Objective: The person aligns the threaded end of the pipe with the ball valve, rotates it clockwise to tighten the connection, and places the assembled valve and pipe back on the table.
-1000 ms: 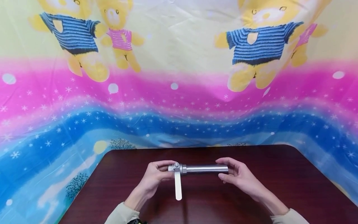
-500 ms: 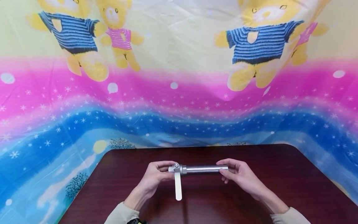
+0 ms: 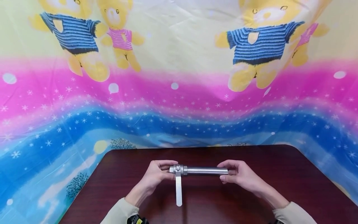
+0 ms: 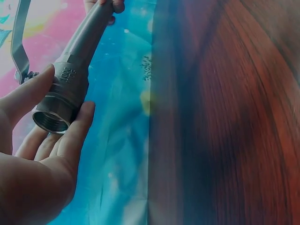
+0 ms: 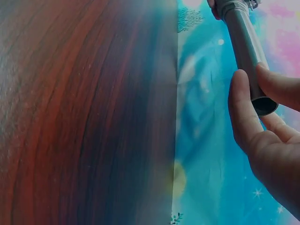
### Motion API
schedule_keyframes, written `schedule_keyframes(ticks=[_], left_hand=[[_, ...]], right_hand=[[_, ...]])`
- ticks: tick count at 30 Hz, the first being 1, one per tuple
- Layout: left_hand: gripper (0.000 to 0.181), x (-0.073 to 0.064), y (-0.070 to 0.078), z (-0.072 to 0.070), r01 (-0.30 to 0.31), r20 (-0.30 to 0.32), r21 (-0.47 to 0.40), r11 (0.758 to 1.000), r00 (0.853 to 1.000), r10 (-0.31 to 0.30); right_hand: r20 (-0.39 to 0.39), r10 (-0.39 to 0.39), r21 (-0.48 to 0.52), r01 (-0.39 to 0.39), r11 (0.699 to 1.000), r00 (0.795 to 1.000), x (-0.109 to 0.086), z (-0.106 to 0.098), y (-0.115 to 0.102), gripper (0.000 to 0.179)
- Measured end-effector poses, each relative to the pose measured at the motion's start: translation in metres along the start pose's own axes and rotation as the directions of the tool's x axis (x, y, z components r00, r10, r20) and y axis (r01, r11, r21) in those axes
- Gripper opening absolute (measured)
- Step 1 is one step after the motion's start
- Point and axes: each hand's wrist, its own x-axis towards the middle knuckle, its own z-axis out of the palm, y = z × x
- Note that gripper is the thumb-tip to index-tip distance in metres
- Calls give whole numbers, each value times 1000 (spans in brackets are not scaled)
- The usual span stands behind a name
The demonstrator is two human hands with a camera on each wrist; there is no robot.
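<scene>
A steel ball valve (image 3: 179, 169) is held level above the table, joined to a smooth metal pipe (image 3: 205, 170) on its right. Its flat lever handle (image 3: 179, 191) points toward the person. My left hand (image 3: 153, 176) grips the valve body at its left end. In the left wrist view, the thumb presses one side of the valve (image 4: 70, 77) and fingers support the other, leaving the threaded mouth (image 4: 50, 122) visible. My right hand (image 3: 244, 176) pinches the pipe's free end. The right wrist view shows thumb and fingers around that pipe (image 5: 244, 47), its hollow end facing the camera.
A dark reddish wooden table (image 3: 223, 202) lies under both hands. Behind it hangs a printed cloth (image 3: 179, 102) with bears and snowflakes, reaching the table's far edge. A dark wrist strap (image 3: 137, 219) shows at the left sleeve.
The right thumb rose onto the pipe's near side, then slid back down, and the fingers shifted around its end. The valve's lever has tipped slightly downward. The left hand keeps its grip.
</scene>
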Motion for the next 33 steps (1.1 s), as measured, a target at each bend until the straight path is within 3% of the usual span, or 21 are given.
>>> schedule_keyframes(ticks=[8, 14, 20, 26, 33], left_hand=[[57, 9, -11, -4, 18, 63, 100, 995, 998, -25], [52, 15, -21, -7, 3, 90, 204, 979, 996, -21], [46, 16, -32, -6, -32, 95, 346, 938, 996, -1], [45, 19, -36, -6, -98, 93, 471, 877, 994, 61], [46, 23, -38, -9, -116, 89, 552, 826, 993, 80]], right_hand=[[-39, 55, -140, -60, 988, 998, 8, 0, 11, 40], [-28, 25, -271, -31, 962, 999, 15, 1, 23, 34], [-44, 54, -279, -64, 958, 998, 16, 3, 34, 32], [-66, 113, -221, -125, 967, 991, 18, 3, 42, 34], [-112, 169, -218, -190, 957, 979, 24, 5, 46, 38]])
